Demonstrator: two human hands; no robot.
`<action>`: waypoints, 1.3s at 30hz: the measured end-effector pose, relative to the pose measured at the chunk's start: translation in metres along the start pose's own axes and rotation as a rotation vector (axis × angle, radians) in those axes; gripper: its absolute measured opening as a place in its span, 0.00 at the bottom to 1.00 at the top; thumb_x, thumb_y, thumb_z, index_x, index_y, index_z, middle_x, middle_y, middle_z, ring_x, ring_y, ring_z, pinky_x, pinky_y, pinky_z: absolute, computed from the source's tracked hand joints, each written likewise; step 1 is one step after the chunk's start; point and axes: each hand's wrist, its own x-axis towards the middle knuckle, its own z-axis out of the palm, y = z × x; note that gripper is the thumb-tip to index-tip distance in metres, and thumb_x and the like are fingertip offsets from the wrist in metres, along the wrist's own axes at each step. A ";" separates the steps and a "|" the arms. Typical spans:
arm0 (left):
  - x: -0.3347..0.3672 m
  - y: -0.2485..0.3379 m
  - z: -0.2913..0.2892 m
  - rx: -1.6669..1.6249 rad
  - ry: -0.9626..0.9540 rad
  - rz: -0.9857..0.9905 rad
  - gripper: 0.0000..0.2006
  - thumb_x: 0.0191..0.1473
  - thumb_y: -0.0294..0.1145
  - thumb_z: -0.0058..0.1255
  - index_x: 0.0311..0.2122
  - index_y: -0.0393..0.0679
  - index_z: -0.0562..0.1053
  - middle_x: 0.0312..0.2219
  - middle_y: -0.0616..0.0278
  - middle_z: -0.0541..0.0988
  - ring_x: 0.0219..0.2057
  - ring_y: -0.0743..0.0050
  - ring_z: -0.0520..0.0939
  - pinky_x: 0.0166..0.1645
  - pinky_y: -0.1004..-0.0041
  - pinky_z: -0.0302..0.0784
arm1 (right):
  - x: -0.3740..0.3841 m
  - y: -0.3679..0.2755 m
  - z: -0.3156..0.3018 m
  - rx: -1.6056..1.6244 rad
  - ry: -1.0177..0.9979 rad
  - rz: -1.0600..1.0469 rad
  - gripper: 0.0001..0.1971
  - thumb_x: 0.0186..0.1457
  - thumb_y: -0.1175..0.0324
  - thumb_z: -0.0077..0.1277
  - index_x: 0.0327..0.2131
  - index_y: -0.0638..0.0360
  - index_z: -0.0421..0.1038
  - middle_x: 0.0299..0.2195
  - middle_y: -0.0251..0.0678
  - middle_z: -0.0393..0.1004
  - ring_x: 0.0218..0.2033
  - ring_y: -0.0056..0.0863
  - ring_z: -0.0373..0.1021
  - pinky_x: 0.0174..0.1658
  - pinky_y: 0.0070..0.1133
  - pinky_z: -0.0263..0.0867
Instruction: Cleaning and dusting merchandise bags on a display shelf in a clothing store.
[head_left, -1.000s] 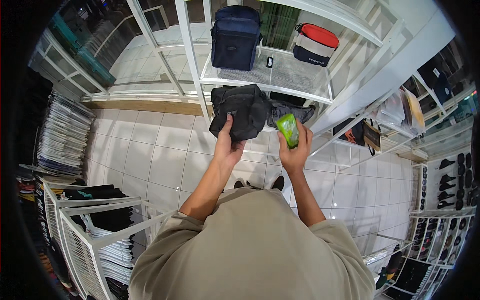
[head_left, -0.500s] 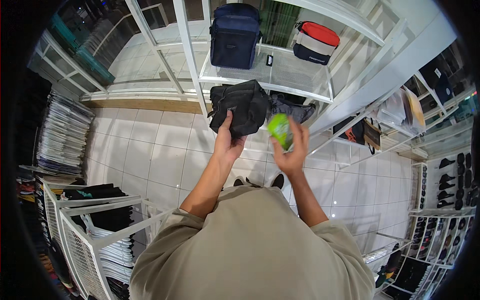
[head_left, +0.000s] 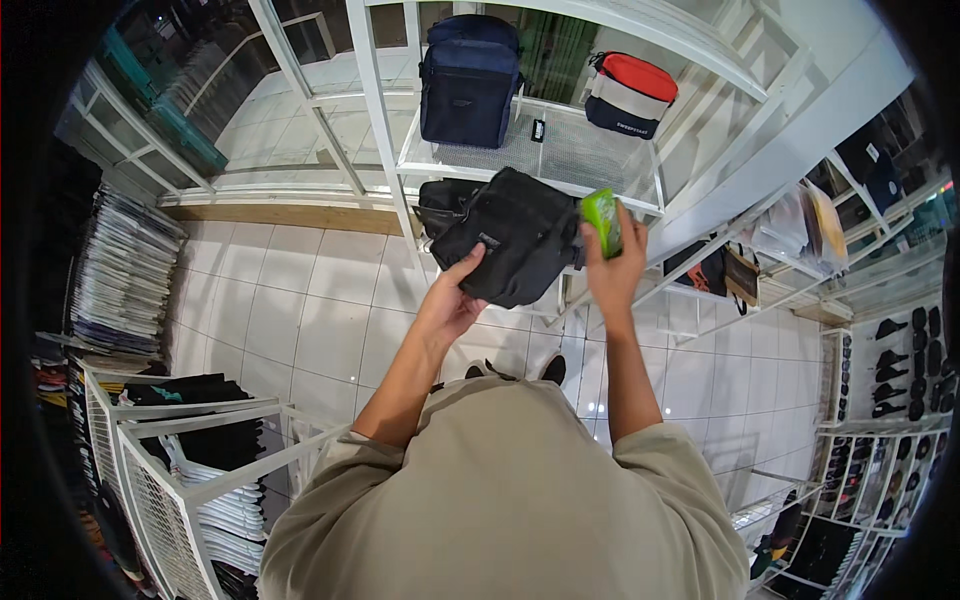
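Observation:
A black fabric bag [head_left: 522, 232] hangs tilted in front of me, above the floor and before the lower shelf. My left hand [head_left: 450, 300] grips its lower left edge, thumb on the front face and fingers underneath. At the bag's right side my right hand [head_left: 616, 262] holds a small, shiny bright green packet [head_left: 600, 218] between thumb and fingers. The packet is next to the bag's right edge; whether they touch I cannot tell. Behind the held bag, another dark bag [head_left: 440, 196] shows in part on the lower shelf.
On the upper mesh shelf [head_left: 480, 155] stand a navy backpack [head_left: 470, 85] and a red, cream and navy pouch bag [head_left: 632, 95]. A white slanted post [head_left: 740, 150] rises at right. Clothes racks [head_left: 190, 490] stand at left, and displays of caps and eyewear [head_left: 890, 440] at far right.
The black bag has shifted right and slightly nearer, with my left hand still on it. My right hand has moved up and to the right with the green packet.

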 end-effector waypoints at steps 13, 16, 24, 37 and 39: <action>-0.014 -0.001 0.010 0.629 0.027 0.311 0.33 0.51 0.33 0.70 0.59 0.34 0.68 0.50 0.54 0.79 0.50 0.67 0.79 0.58 0.68 0.75 | 0.001 0.014 -0.017 0.503 -0.320 0.360 0.24 0.62 0.64 0.60 0.57 0.68 0.71 0.51 0.41 0.75 0.51 0.28 0.70 0.56 0.25 0.65; -0.008 -0.012 -0.004 0.602 0.018 0.310 0.36 0.53 0.38 0.69 0.63 0.37 0.65 0.54 0.54 0.76 0.54 0.66 0.77 0.60 0.67 0.72 | -0.007 0.012 -0.013 0.758 -0.352 0.602 0.26 0.64 0.61 0.57 0.60 0.65 0.68 0.52 0.39 0.74 0.54 0.26 0.67 0.60 0.23 0.59; -0.003 -0.007 0.008 0.224 -0.065 0.251 0.33 0.67 0.55 0.49 0.68 0.46 0.62 0.60 0.59 0.72 0.58 0.68 0.75 0.62 0.66 0.72 | -0.022 0.009 -0.001 0.586 -0.289 0.511 0.24 0.65 0.61 0.57 0.60 0.61 0.68 0.49 0.35 0.73 0.49 0.22 0.69 0.55 0.20 0.63; 0.000 -0.022 -0.010 0.326 0.016 0.392 0.26 0.62 0.41 0.61 0.60 0.40 0.70 0.50 0.60 0.78 0.50 0.72 0.79 0.55 0.71 0.76 | -0.028 -0.028 0.011 0.137 -0.112 0.187 0.26 0.55 0.64 0.66 0.56 0.64 0.72 0.45 0.48 0.75 0.45 0.40 0.74 0.51 0.29 0.69; 0.003 -0.024 -0.009 0.322 0.029 0.405 0.25 0.62 0.41 0.61 0.60 0.40 0.70 0.49 0.60 0.78 0.50 0.73 0.79 0.56 0.72 0.76 | -0.028 -0.048 0.011 0.050 -0.090 0.161 0.27 0.52 0.64 0.67 0.55 0.63 0.75 0.42 0.51 0.74 0.42 0.47 0.74 0.46 0.32 0.70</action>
